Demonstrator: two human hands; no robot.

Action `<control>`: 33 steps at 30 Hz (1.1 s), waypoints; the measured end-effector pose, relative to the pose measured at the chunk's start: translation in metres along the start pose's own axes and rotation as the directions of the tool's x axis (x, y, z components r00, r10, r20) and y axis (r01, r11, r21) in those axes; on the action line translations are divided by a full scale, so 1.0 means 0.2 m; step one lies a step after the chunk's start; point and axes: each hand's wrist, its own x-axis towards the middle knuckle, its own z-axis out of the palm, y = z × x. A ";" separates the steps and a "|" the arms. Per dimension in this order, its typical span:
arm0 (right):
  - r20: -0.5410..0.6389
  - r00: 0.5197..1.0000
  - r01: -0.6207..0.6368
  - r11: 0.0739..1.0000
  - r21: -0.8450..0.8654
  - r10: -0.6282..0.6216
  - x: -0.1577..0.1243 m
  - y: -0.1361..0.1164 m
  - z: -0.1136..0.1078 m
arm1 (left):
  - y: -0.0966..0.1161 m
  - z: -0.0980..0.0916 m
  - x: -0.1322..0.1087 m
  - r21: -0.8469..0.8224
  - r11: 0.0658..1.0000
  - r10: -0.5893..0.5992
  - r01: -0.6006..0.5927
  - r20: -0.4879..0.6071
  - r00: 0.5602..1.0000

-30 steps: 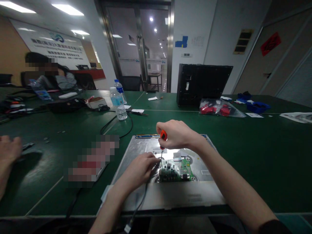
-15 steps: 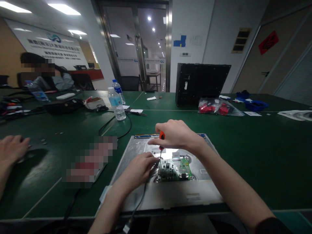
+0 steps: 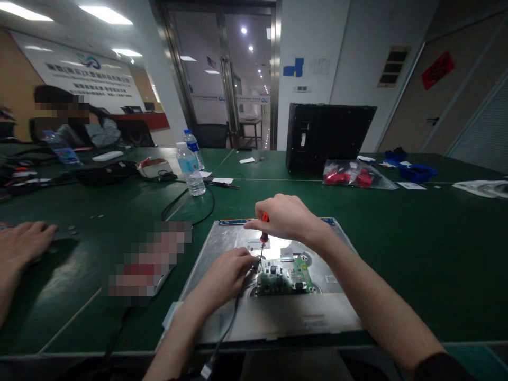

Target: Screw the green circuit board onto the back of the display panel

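Currently grips a red-and-black screwdriver (image 3: 264, 236) in the right hand (image 3: 286, 216), with fingers curled about the handle and the thumb stretched out to the left. Points the thin shaft steeply down, slightly tilted, with the tip at the upper left corner of a green circuit board (image 3: 282, 276), just beside the fingertips of the left hand (image 3: 232, 267). Cannot tell for sure about contact between tip and board. Holds the left hand low, with bent fingers bunched toward that same corner; cannot tell, from partly hidden fingertips, about anything pinched there.

Has the circuit board lying on a silver metal panel (image 3: 228, 241), near its middle, with components facing up. Has the panel flat on the green table (image 3: 416, 238), near the front edge. Shows a grey cable (image 3: 231, 325) running from beneath the left hand down across the panel, ending in a pale connector (image 3: 206, 369) below the table edge.

Also shows, left of the panel, a pixelated reddish object (image 3: 146, 267), too obscured to name, and farther left a co-worker's hand (image 3: 29, 241). Beyond, has two water bottles (image 3: 191, 170) standing upright, a black casing (image 3: 329, 135), and just before it a clear plastic bag (image 3: 359, 178) of red items.
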 end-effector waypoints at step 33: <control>-0.012 0.999 0.040 0.999 0.029 -0.039 0.00 -0.01 0.00 | 0.00 0.01 -0.01 0.004 1.000 0.015 -0.015 -0.008 1.000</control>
